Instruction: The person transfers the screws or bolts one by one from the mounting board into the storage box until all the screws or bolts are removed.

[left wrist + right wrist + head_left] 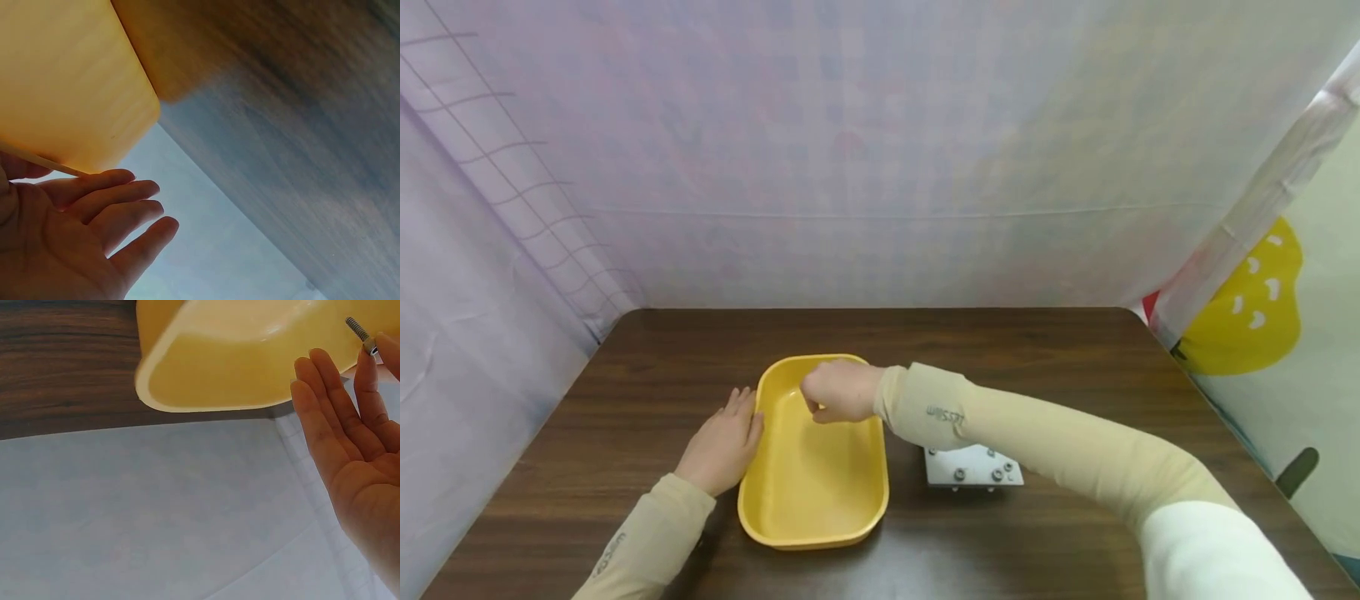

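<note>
A yellow tray (816, 483) stands on the table, its inside bare where it shows. Against its left rim rests my left hand (721, 442); in the left wrist view the fingers (128, 215) lie fairly straight along the outer wall, with the thumb partly hidden by the rim. Over the tray's far right part is my right hand (842, 390). Its thumb and index finger pinch a small metal bolt (357, 329) by the head end, threaded shank pointing away, as the right wrist view shows. The other fingers (315, 406) of that hand are extended.
Right of the tray, partly under the right forearm, sits a silver metal plate (973, 468) with several bolts in it. The brown wooden table (1037, 542) ends at a pale cloth curtain (880, 167) behind and at both sides.
</note>
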A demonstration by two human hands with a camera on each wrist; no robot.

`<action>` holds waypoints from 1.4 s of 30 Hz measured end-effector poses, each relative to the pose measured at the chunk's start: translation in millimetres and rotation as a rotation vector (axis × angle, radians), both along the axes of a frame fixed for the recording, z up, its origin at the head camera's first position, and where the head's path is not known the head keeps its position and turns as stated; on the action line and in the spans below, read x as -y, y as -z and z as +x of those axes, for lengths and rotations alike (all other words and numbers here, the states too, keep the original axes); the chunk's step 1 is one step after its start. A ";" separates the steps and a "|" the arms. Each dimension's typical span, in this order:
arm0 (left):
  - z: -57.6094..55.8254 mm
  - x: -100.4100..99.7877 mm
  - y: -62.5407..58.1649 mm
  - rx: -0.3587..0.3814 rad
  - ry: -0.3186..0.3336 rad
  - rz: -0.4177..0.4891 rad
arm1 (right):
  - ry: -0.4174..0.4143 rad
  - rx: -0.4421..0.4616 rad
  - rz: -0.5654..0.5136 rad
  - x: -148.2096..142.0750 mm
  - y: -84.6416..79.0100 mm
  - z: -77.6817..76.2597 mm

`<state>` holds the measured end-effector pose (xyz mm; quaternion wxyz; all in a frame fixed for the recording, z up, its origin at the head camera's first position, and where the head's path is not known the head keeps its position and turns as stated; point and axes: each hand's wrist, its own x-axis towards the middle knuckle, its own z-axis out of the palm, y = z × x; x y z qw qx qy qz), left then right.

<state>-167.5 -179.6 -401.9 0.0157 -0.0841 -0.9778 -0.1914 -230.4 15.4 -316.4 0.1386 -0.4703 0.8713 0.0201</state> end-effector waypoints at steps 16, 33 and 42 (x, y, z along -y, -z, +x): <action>1.0 -0.7 -0.6 0.005 -0.004 0.004 | 0.028 0.041 0.019 5.0 5.1 -0.6; 1.4 -0.8 -0.8 0.007 -0.008 0.015 | 0.186 0.071 -0.110 -46.2 -1.2 -18.4; 1.2 -0.8 -1.0 0.000 0.003 0.000 | 0.252 0.011 -0.181 -94.0 4.7 -28.5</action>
